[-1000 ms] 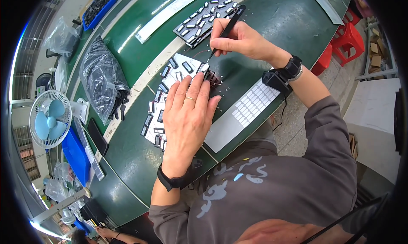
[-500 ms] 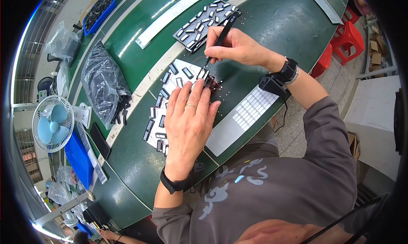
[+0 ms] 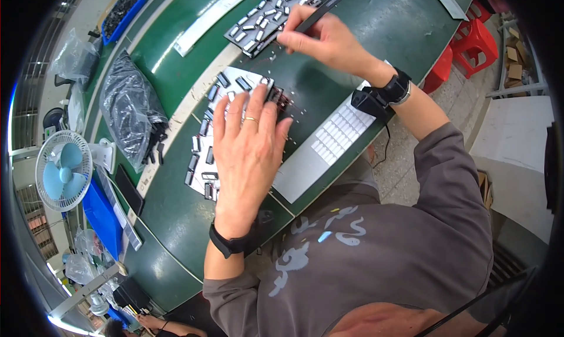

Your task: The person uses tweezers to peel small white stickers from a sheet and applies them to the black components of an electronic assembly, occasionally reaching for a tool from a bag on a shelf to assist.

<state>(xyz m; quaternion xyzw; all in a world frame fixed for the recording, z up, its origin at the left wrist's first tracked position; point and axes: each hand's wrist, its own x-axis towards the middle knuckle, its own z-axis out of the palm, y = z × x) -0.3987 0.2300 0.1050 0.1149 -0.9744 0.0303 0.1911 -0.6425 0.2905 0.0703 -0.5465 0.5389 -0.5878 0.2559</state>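
My left hand [image 3: 247,146] lies flat with fingers stretched over a white board [image 3: 233,75]. Small black-framed rectangular parts [image 3: 210,94] are spread on that board, some hidden under the hand. Thin dark red wires [image 3: 283,97] stick out beside my left fingertips. My right hand [image 3: 326,43] pinches black tweezers [image 3: 319,14] between thumb and fingers, near the close edge of a dark tray [image 3: 257,28]. Several white-topped rectangular parts [image 3: 269,12] sit in rows on the tray. The tweezers' tips are hard to make out against it.
A grey sheet with rows of white labels [image 3: 343,134] lies right of the board. To the left are a plastic bag of black parts [image 3: 132,105], a fan [image 3: 64,170] and blue bins [image 3: 103,216]. Red stools [image 3: 474,49] stand at right. Another person's arm [image 3: 155,323] shows lower left.
My right hand with the tweezers has moved away from the part beside my left fingertips, toward the dark tray. The left hand stays on the board. The whole view has shifted slightly.
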